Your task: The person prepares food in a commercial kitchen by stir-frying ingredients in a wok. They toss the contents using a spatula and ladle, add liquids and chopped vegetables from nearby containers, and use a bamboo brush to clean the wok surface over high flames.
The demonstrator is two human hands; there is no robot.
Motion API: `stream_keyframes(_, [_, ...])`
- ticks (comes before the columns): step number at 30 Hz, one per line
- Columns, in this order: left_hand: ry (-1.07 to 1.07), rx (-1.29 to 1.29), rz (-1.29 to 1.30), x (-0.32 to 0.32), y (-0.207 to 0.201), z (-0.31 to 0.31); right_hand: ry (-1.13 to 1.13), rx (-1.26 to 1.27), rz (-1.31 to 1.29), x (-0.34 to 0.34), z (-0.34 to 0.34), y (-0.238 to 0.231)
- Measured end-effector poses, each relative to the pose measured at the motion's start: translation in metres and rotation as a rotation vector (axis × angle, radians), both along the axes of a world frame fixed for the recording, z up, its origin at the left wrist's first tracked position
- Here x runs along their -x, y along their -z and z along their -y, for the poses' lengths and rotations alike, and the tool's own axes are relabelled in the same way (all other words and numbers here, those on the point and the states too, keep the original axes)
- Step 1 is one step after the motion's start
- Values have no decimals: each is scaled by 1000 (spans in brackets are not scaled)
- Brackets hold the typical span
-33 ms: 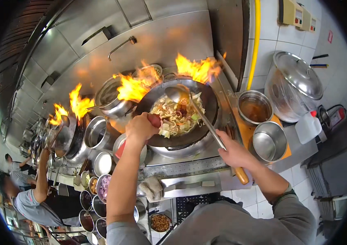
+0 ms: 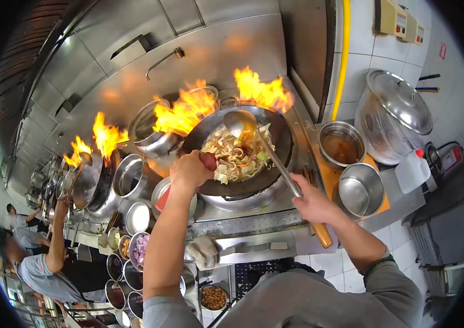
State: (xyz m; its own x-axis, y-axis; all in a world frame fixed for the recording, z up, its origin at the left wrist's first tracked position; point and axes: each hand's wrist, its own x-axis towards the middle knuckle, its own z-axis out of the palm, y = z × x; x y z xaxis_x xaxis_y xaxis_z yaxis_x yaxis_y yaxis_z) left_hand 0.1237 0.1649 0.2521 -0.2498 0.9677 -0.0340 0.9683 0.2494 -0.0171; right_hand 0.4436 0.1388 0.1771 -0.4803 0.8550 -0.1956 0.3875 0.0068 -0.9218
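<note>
My right hand [image 2: 315, 202] is closed round the long handle of a ladle [image 2: 284, 169], whose wooden end sticks out below the hand. The ladle's bowl hangs tilted over the far part of a big black wok [image 2: 282, 136]. In the wok lies a heap of noodles [image 2: 237, 156] with pale cabbage pieces and a dark reddish-brown patch on top. My left hand [image 2: 189, 170] is closed at the wok's near left rim on a reddish thing [image 2: 208, 160]; its kind is mostly hidden by the fingers, and more red shows beneath my wrist.
Tall flames [image 2: 265, 90] rise behind and left of the wok. Steel pots [image 2: 360, 188] stand at right beside a lidded pot [image 2: 398, 101] and a white jug [image 2: 412, 170]. Ingredient bowls [image 2: 140, 251] line the left. A co-worker [image 2: 51, 268] works at another wok there.
The ladle's bowl has turned and shifted slightly over the noodles, showing more of its inside. The flames have changed shape. Both hands stay in nearly the same place.
</note>
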Motion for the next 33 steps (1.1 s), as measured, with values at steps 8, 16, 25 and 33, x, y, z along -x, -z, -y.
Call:
stream_keyframes(8, [52,131,-123,-1,12,-6,103,551,-555,-7,2,-18])
stream_keyframes(16, [49,131,-177,-2,12,-1,65,556,-569,-14,5,-21])
stream_keyframes(25, [-5,158,-148,14,10,5,81,598,-564,-13,-6,-23])
stream_keyframes(33, [-145,-614,938,52,14,76,-189,-641,217,4,-42,38])
